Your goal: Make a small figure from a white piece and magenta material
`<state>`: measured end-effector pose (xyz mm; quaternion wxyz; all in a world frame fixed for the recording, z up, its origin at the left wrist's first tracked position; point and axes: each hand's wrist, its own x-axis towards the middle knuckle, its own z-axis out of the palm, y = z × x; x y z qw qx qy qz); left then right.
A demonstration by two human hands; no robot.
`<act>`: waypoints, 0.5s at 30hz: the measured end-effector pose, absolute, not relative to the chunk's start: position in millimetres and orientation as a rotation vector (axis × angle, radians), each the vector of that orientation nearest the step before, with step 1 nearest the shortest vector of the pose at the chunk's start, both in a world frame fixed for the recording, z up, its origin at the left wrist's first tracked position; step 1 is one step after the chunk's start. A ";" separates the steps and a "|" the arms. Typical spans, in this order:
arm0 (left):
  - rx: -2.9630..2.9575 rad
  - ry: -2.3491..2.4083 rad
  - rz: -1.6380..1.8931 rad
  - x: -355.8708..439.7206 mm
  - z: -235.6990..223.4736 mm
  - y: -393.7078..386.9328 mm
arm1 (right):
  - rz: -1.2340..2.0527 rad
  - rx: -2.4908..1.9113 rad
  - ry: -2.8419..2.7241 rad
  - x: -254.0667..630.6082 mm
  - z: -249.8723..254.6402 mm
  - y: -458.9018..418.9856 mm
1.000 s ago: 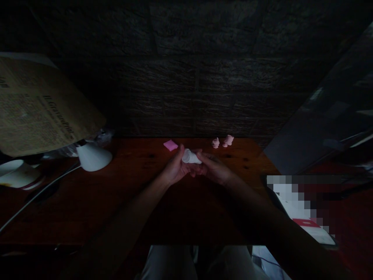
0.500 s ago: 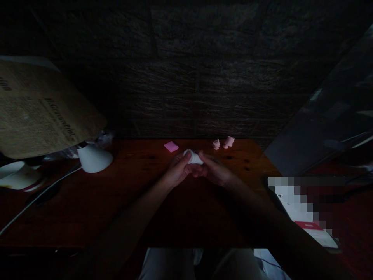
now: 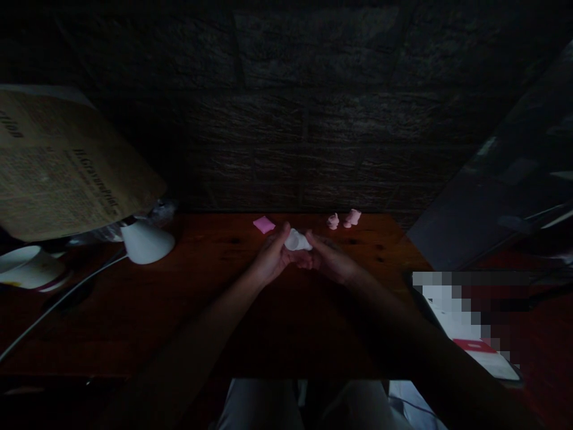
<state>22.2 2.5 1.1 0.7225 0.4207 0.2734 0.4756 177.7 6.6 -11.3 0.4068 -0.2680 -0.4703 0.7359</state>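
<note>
A small soft-looking white lump (image 3: 297, 240) is held between my two hands above the wooden table. My left hand (image 3: 274, 255) is closed on its left side, thumb raised along the edge. From the right, my right hand (image 3: 327, 255) grips it with the thumb on top and the fingers curled underneath. The lump's exact kind cannot be made out in the dim light. Just beyond my left hand lies a flat pink square (image 3: 264, 224). Past my right hand stand two small pale pink moulded figures, a smaller one (image 3: 333, 221) and a larger one (image 3: 353, 218).
A white lamp-like cone (image 3: 147, 242) with a cable stands on the table (image 3: 179, 310) at left, near a paper cup (image 3: 31, 267) and a printed brown paper bag (image 3: 67, 167). A dark brick wall (image 3: 277, 119) rises behind. At right is a partly pixelated screen (image 3: 474, 346).
My left thumb has lifted off the white lump's top to its left edge, baring more of its face. My right hand stays nearly in place. The view has shifted slightly.
</note>
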 end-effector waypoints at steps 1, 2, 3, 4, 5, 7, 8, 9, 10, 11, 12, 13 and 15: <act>0.934 0.601 1.054 21.9 1.9 2.6 | 1.852 -0.686 -1.187 177.4 -10.8 6.5; 0.940 0.598 1.063 21.5 2.6 2.8 | 1.851 -0.695 -1.184 177.1 -10.3 6.5; 0.942 0.595 1.069 21.0 3.3 2.9 | 1.850 -0.704 -1.179 176.9 -9.8 6.6; 0.941 0.595 1.068 20.4 3.9 3.0 | 1.849 -0.710 -1.170 176.8 -9.3 6.9; 0.934 0.600 1.067 19.7 4.5 3.2 | 1.847 -0.715 -1.156 176.9 -8.7 7.3; 0.916 0.610 1.054 18.3 5.4 3.9 | 1.843 -0.724 -1.133 177.9 -7.8 8.3; 0.911 0.612 1.045 17.5 5.5 4.5 | 1.843 -0.731 -1.128 178.7 -7.5 8.9; 0.911 0.610 1.038 16.8 5.4 5.1 | 1.843 -0.735 -1.124 179.7 -7.3 9.4; 0.915 0.603 1.037 16.1 4.9 5.7 | 1.846 -0.735 -1.120 180.6 -7.3 9.8; 0.920 0.592 1.040 15.4 4.2 6.4 | 1.851 -0.731 -1.114 181.4 -7.4 10.0; 0.927 0.579 1.045 14.8 3.4 6.9 | 1.857 -0.725 -1.104 181.9 -7.5 10.0; 0.934 0.562 1.051 14.4 2.5 7.3 | 1.864 -0.721 -1.095 182.2 -7.7 9.9; 0.945 0.524 1.066 14.1 1.1 7.4 | 1.878 -0.721 -1.089 182.0 -8.2 9.5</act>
